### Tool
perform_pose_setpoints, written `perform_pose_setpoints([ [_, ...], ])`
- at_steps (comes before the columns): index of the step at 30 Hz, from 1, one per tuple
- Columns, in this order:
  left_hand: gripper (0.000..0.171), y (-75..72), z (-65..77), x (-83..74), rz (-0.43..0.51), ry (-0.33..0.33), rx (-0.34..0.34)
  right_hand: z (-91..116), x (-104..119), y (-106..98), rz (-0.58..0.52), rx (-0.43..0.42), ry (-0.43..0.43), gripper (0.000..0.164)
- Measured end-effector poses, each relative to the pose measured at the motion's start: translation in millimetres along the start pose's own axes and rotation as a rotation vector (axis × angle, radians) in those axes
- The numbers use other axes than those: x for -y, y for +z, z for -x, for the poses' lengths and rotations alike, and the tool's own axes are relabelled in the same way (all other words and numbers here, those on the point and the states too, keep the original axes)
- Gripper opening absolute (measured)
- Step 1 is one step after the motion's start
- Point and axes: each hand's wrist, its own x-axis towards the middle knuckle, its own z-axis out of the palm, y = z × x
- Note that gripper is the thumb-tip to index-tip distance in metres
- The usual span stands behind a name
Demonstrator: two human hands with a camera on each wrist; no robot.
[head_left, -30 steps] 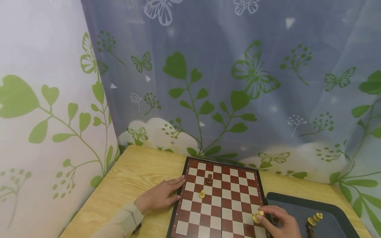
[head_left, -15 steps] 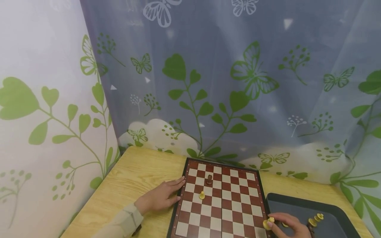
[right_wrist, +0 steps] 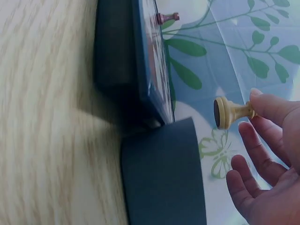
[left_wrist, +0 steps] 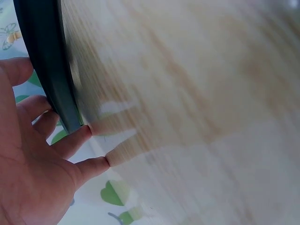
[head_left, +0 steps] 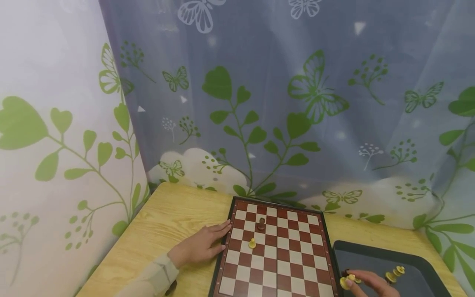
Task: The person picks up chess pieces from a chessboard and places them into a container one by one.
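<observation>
Pinching a pale yellow, round-based chess piece (right_wrist: 227,113) by the left end of the dark grey, shallow tray (head_left: 371,258)

From where I stand, the person's right hand (head_left: 375,284) is just beside the right edge of the flat, black-edged chessboard (head_left: 302,247) with dark red and white squares. The grip of this hand is narrow: the thumb and one finger hold the pale yellow piece by its upper part, and the wide base with a dark underside faces downward. The piece is in the air, apart from the board and from the tray. Very near to these fingers there is one more yellow piece (head_left: 358,281), partly hidden, so I cannot tell its kind. Farther to the right, inside the tray, a yellow, crown-topped chess piece (head_left: 395,274) is tilted.

The left hand (head_left: 200,245) comes out of a light beige sleeve (head_left: 152,274) and touches the left edge of the board. Its grip is wide, with the fingers extended.

On the left half of the board stand two pieces: a small yellow pawn (head_left: 252,243) and, farther from the person, a dark reddish-brown chess piece (head_left: 261,224). The board and the tray lie on the yellow, wood-grained table (head_left: 185,210).
</observation>
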Motion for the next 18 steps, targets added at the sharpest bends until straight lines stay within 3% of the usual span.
perform_pose_setpoints([
  [5,0.064,0.5,0.5,-0.2,-0.001,-0.006,0.002,-8,-16,-2,-0.031,-0.028,0.082,0.039],
  [9,0.064,2.6,0.5,-0.1,0.014,0.003,0.007,-12,-29,-1,-0.042,-0.107,0.099,0.036],
  [14,0.064,3.4,1.6,-0.8,0.017,0.003,0.006,-14,-39,3,-0.133,-0.285,-0.022,0.019],
  [18,0.063,0.6,1.3,-1.3,0.009,-0.002,-0.014,-20,-44,1,-0.139,-0.346,-0.074,0.016],
])
